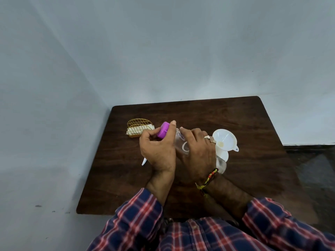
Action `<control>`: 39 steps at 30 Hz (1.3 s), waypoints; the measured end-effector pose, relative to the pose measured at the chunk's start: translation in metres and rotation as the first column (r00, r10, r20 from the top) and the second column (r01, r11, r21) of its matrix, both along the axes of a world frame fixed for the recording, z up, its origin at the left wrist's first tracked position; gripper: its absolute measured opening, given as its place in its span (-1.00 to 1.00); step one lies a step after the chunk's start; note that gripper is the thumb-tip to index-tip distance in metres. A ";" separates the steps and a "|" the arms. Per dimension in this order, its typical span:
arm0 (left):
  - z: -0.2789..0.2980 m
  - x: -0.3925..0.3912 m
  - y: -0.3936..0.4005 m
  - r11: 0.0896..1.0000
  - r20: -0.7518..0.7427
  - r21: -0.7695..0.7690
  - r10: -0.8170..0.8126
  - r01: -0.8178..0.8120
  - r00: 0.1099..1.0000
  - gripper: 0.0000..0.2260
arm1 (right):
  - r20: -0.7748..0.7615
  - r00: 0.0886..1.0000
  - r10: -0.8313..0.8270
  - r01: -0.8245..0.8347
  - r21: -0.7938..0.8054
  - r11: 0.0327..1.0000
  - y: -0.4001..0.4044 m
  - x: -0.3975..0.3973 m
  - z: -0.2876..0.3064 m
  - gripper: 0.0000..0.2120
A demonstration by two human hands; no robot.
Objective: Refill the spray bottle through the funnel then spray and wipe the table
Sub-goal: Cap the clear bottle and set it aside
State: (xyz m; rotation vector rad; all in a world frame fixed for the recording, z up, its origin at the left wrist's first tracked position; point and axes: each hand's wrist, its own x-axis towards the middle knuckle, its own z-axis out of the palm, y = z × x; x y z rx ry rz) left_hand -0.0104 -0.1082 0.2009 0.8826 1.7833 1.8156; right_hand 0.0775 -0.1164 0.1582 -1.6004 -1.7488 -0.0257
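My left hand (157,153) grips the purple cap (163,132) of a clear refill bottle (181,142), which lies tilted between both hands above the dark wooden table (244,124). Around the bottle's body curl the fingers of my right hand (197,156). Just to the right, a white funnel (223,140) sits in the neck of a clear spray bottle (222,164), which my right wrist mostly hides. A white tip, apparently of the removed spray head (144,162), pokes out from under my left hand on the table.
A gold wire holder (138,125) with a folded white cloth (132,132) stands at the table's back left. Pale walls close in behind and on the left. Dark floor lies beyond the table's right edge.
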 end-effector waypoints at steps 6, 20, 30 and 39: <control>0.010 -0.009 -0.005 0.970 0.047 -0.051 -0.237 0.239 0.970 -0.70 | 0.026 0.997 -0.069 0.067 0.079 0.995 -0.002 0.003 0.007 -0.55; 0.011 -0.067 0.005 0.732 -0.391 -0.671 -0.482 0.116 0.784 -0.51 | 0.293 0.956 0.026 -0.075 0.157 0.985 -0.015 -0.016 -0.014 -0.52; 0.007 -0.086 -0.003 0.623 -0.221 -0.729 -0.607 0.284 0.763 -0.60 | 0.133 0.958 0.254 -0.241 -0.101 0.965 -0.016 -0.022 -0.011 -0.47; -0.008 -0.115 -0.006 0.502 0.293 -0.055 -0.818 0.863 0.495 -0.42 | -0.517 0.791 0.328 -0.494 -0.223 0.840 -0.004 -0.014 -0.003 -0.42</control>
